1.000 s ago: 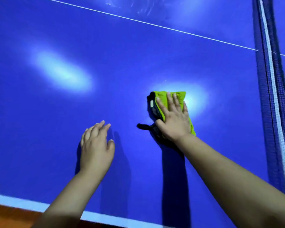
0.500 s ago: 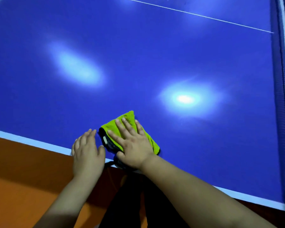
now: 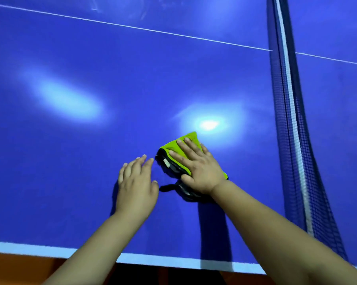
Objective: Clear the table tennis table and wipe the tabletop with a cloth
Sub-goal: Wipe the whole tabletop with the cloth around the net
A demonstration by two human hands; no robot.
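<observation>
Head view: wiping step, I judge. The right hand presses the folded green cloth flat on the blue tabletop, fingers straight and slightly spread, while the left hand rests just beside it, fingers straight and together. The next move probably calls for a pressed sweep over unwiped areas, stopping short of the net. The cloth's near part is hidden under the palm, its dark underside is unclear, and the tabletop is cut off.

lime-green cloth, blue tabletop
</observation>
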